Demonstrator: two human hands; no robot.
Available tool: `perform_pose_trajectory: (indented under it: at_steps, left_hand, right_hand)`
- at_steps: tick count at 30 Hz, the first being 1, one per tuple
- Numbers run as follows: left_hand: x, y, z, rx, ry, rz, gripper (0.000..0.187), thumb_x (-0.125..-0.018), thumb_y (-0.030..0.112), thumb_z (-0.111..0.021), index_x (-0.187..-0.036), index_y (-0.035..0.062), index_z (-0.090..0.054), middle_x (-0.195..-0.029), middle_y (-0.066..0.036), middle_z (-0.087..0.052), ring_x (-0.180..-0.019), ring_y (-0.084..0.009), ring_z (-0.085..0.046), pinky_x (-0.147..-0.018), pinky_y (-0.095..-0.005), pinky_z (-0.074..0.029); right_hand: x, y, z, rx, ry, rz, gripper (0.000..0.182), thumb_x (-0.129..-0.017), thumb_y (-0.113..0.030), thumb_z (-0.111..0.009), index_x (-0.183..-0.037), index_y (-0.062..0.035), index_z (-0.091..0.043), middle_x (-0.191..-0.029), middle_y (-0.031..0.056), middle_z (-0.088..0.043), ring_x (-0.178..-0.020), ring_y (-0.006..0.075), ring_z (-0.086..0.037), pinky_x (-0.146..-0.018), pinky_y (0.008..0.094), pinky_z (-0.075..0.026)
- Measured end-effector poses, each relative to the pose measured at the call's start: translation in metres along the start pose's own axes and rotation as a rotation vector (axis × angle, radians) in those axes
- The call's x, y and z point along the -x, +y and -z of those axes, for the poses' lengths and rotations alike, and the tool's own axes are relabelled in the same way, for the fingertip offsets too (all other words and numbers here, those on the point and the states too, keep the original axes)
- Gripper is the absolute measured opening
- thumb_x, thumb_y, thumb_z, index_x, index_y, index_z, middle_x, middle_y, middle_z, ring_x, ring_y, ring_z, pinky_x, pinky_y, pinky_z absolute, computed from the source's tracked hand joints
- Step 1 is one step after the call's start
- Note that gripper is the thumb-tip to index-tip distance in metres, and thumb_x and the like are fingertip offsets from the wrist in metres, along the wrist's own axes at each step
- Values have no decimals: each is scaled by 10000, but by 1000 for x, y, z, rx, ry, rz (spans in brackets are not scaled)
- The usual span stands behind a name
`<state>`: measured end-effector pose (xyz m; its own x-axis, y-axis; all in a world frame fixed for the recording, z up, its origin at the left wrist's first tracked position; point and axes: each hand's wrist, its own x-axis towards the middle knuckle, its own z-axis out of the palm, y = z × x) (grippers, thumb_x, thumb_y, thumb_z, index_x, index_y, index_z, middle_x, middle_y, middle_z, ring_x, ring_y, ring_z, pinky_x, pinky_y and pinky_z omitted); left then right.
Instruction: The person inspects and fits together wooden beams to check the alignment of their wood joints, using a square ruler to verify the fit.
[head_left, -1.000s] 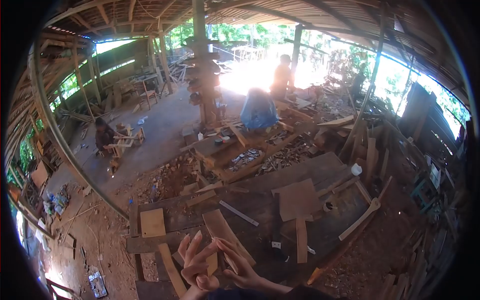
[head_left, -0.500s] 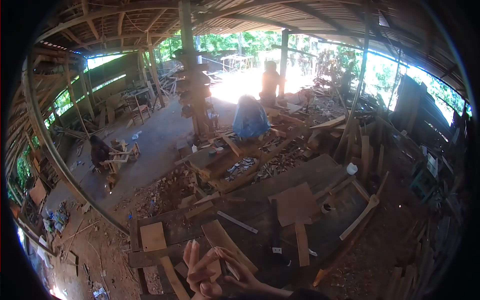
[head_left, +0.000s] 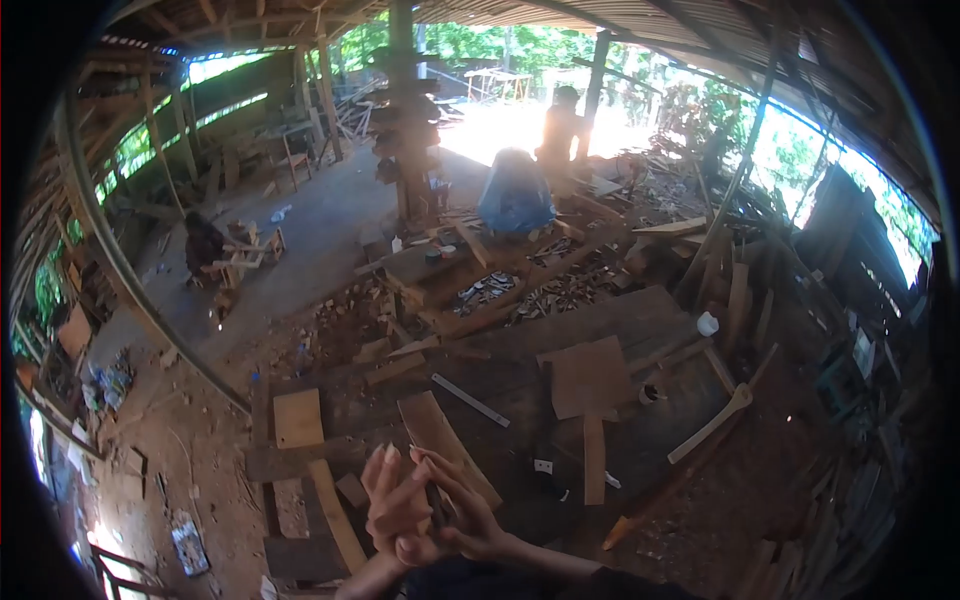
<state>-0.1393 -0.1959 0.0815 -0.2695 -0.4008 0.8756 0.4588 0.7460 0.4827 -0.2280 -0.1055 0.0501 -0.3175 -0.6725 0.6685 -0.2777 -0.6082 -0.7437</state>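
Observation:
My left hand [head_left: 393,503] and my right hand [head_left: 463,512] are raised together at the bottom centre of the head view. The right fingers lie across the left palm, and the left fingers point up. Whether anything small sits between them cannot be told. Just beyond the fingertips a long brown plank [head_left: 445,448] lies slanted on the dark wooden platform [head_left: 620,325]. A thin pale strip [head_left: 470,400] lies behind it.
On the platform are a square pale board [head_left: 298,418], a flat brown panel [head_left: 590,375], a curved pale wood piece [head_left: 712,425] and a white cup [head_left: 708,323]. One person stands by a blue-covered heap [head_left: 515,195]; another [head_left: 205,245] crouches left. Scrap wood litters the ground.
My hands, apart with spread fingers a second ago, have come together, right fingers over left palm. The view has shifted slightly, so the scene sits a little higher and to the left.

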Motion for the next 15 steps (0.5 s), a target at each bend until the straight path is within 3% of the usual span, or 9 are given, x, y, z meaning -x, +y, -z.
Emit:
perform_pose_trajectory:
  at_steps: [2,4,7,8,11,15]
  left_hand:
    - [-4,-7,3,-21,64,-90,422,-1057,350,-243,-863,72,-493,-1100,-236,-720,-1288,-473,-543,-1079,-627,-329]
    - [-3,-8,10,-34,105,-64,408,-1060,338,-229,-869,81,-480,-1107,-229,-719,-1267,-467,-564,-1063,-608,-346]
    - [-6,-5,21,-87,88,-84,392,-1062,323,-218,-874,88,-469,-1120,-225,-717,-1254,-465,-575,-1053,-591,-354]
    - [-6,-4,23,-98,83,-90,392,-1062,323,-218,-874,88,-469,-1120,-225,-717,-1254,-465,-575,-1053,-591,-354]
    - [0,-2,23,-119,113,-105,367,-1059,307,-216,-897,93,-466,-1132,-210,-717,-1246,-456,-585,-1051,-594,-349]
    - [3,0,26,-154,27,-103,355,-1052,298,-219,-901,91,-465,-1134,-211,-715,-1254,-464,-575,-1054,-606,-345]
  right_hand:
    - [40,46,1,5,-22,-118,835,-967,-460,-619,-1554,19,-269,-1610,236,-255,-1518,363,-207,-1194,460,-224]
    - [75,99,0,-23,111,-363,781,-977,-406,-620,-1551,10,-292,-1608,208,-281,-1525,326,-203,-1204,445,-199]
    - [90,117,1,-25,128,-471,739,-981,-353,-619,-1551,-1,-306,-1612,189,-289,-1533,305,-186,-1213,439,-172]
    - [76,102,-1,-37,125,-465,739,-981,-353,-619,-1551,-1,-306,-1612,189,-289,-1533,305,-186,-1213,439,-172]
    - [24,34,-5,102,-90,-148,781,-962,-380,-630,-1551,9,-296,-1620,203,-270,-1538,338,-157,-1218,466,-152]
    - [-6,-19,-22,23,-62,9,840,-923,-425,-667,-1551,0,-306,-1612,215,-281,-1525,399,-171,-1214,509,-142]
